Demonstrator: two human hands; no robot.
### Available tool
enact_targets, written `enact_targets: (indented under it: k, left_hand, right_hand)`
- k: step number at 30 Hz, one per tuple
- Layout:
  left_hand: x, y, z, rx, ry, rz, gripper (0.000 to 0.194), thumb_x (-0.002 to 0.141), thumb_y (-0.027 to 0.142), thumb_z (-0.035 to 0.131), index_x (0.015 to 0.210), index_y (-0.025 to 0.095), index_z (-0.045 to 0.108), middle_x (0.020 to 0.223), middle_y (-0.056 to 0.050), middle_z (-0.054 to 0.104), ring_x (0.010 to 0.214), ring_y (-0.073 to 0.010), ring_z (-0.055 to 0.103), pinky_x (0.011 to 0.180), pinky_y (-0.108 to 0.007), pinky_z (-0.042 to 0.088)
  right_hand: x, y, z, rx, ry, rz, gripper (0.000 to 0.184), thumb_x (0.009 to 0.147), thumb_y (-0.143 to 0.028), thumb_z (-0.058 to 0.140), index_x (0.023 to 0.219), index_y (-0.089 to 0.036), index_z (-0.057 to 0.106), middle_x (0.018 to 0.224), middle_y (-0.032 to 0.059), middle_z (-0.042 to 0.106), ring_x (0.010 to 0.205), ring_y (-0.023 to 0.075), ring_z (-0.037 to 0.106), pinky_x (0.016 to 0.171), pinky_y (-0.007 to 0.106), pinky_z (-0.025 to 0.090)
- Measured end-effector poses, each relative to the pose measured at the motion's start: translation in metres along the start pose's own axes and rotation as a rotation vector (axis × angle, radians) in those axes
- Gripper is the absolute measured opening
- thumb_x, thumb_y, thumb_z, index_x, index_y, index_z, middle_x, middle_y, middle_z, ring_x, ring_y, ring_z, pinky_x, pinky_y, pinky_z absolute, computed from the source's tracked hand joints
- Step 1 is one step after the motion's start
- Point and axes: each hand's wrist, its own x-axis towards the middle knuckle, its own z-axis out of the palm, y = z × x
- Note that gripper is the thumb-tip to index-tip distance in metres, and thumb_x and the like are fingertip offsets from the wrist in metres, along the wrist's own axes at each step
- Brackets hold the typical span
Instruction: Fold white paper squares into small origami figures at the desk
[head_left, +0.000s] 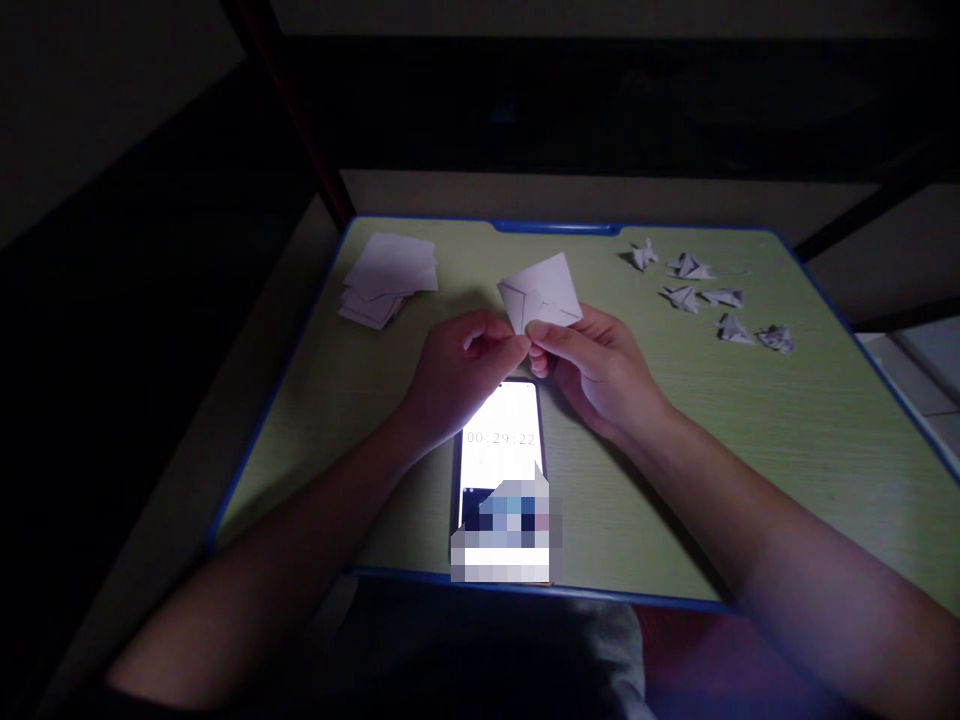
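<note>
A small white piece of folded paper point(541, 290), with crease lines and flaps across its face, is held up above the middle of the table. My right hand point(596, 365) pinches its lower edge, thumb in front and fingers curled behind. At the paper's lower left corner, my left hand point(472, 370) is closed, thumb and index finger pressed together on it. The two thumb tips nearly meet there. Fingers of both hands hide part of the bottom edge.
On the light green table point(345, 420) with a blue rim lies a stack of white paper sheets point(390, 265), at the back left. Several folded paper figures point(682, 298) sit at the back right. A lit phone point(499, 440) showing a timer lies below my hands.
</note>
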Motion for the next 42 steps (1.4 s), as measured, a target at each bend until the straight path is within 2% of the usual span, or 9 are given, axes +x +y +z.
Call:
enact_targets:
  k: [8, 15, 19, 23, 26, 29, 37, 39, 42]
  left_hand:
    - [0.002, -0.01, 0.0, 0.076, 0.115, 0.063, 0.008, 0.074, 0.015, 0.058, 0.069, 0.018, 0.053, 0.059, 0.004, 0.053, 0.053, -0.0075, 0.05, 0.05, -0.021, 0.042]
    - [0.005, -0.011, -0.003, 0.055, 0.13, 0.044, 0.005, 0.074, 0.02, 0.059, 0.071, 0.018, 0.055, 0.06, 0.004, 0.054, 0.052, -0.0073, 0.049, 0.048, -0.022, 0.041]
    - [0.006, -0.011, -0.004, 0.038, 0.121, 0.016, 0.01, 0.073, 0.022, 0.06, 0.068, 0.019, 0.052, 0.06, 0.004, 0.053, 0.052, -0.0071, 0.048, 0.047, -0.021, 0.039]
    - [0.008, -0.011, -0.007, -0.014, 0.109, -0.081, 0.013, 0.071, 0.025, 0.059, 0.066, 0.02, 0.048, 0.052, 0.006, 0.049, 0.045, -0.0065, 0.046, 0.039, -0.018, 0.034]
    - [0.009, -0.009, -0.008, -0.054, 0.098, -0.114, 0.014, 0.069, 0.022, 0.058, 0.065, 0.02, 0.045, 0.052, 0.006, 0.051, 0.044, -0.0062, 0.048, 0.036, -0.016, 0.034]
    - [0.009, -0.006, -0.006, -0.092, 0.072, -0.125, 0.014, 0.069, 0.023, 0.059, 0.065, 0.02, 0.045, 0.056, 0.003, 0.058, 0.045, -0.0065, 0.052, 0.036, -0.016, 0.035]
    - [0.009, -0.006, -0.006, -0.14, 0.092, -0.116, 0.013, 0.07, 0.026, 0.062, 0.073, 0.019, 0.051, 0.055, 0.002, 0.061, 0.044, -0.0097, 0.06, 0.037, -0.018, 0.041]
    - [0.01, -0.007, -0.007, -0.145, 0.121, -0.15, 0.014, 0.07, 0.026, 0.063, 0.075, 0.019, 0.051, 0.056, 0.002, 0.062, 0.046, -0.0111, 0.063, 0.039, -0.019, 0.044]
    - [0.011, -0.007, -0.008, -0.14, 0.148, -0.173, 0.013, 0.07, 0.025, 0.064, 0.077, 0.018, 0.055, 0.057, 0.002, 0.063, 0.048, -0.011, 0.063, 0.041, -0.019, 0.045]
  right_hand:
    - [0.003, 0.003, -0.007, -0.054, -0.016, 0.091, 0.019, 0.068, -0.032, 0.085, 0.07, -0.018, 0.072, 0.065, -0.0002, 0.066, 0.056, 0.0086, 0.052, 0.054, 0.026, 0.039]
    - [0.004, 0.008, -0.008, -0.121, 0.019, 0.023, 0.025, 0.071, -0.039, 0.083, 0.066, -0.018, 0.071, 0.061, -0.001, 0.066, 0.052, 0.0067, 0.05, 0.051, 0.024, 0.037]
    - [0.004, 0.01, -0.012, -0.185, -0.021, 0.038, 0.026, 0.072, -0.042, 0.082, 0.066, -0.018, 0.072, 0.064, 0.0007, 0.069, 0.053, 0.0074, 0.053, 0.053, 0.024, 0.042]
    - [0.01, 0.008, -0.019, -0.191, -0.077, 0.016, 0.024, 0.071, -0.039, 0.083, 0.081, -0.019, 0.074, 0.074, 0.0005, 0.071, 0.06, 0.0082, 0.057, 0.057, 0.024, 0.045]
    - [0.013, 0.001, -0.021, -0.114, -0.01, -0.065, 0.035, 0.067, -0.037, 0.085, 0.096, -0.024, 0.071, 0.08, -0.0022, 0.071, 0.068, 0.0097, 0.06, 0.062, 0.025, 0.049]
    - [0.013, -0.004, -0.02, -0.07, 0.058, -0.05, 0.038, 0.068, -0.037, 0.084, 0.099, -0.023, 0.067, 0.072, -0.0045, 0.067, 0.065, 0.0106, 0.06, 0.063, 0.027, 0.05]
    - [0.011, 0.006, -0.014, -0.173, 0.039, -0.047, 0.042, 0.063, -0.026, 0.085, 0.096, -0.02, 0.059, 0.057, -0.0087, 0.059, 0.052, 0.0096, 0.054, 0.055, 0.027, 0.042]
    - [0.01, 0.006, -0.014, -0.22, 0.035, -0.09, 0.044, 0.064, -0.024, 0.083, 0.1, -0.022, 0.057, 0.061, -0.0082, 0.059, 0.055, 0.0099, 0.054, 0.056, 0.027, 0.043]
    - [0.009, 0.0, -0.017, -0.334, 0.079, -0.305, 0.041, 0.07, -0.021, 0.077, 0.105, -0.026, 0.055, 0.084, -0.0022, 0.065, 0.069, 0.0121, 0.06, 0.068, 0.03, 0.051]
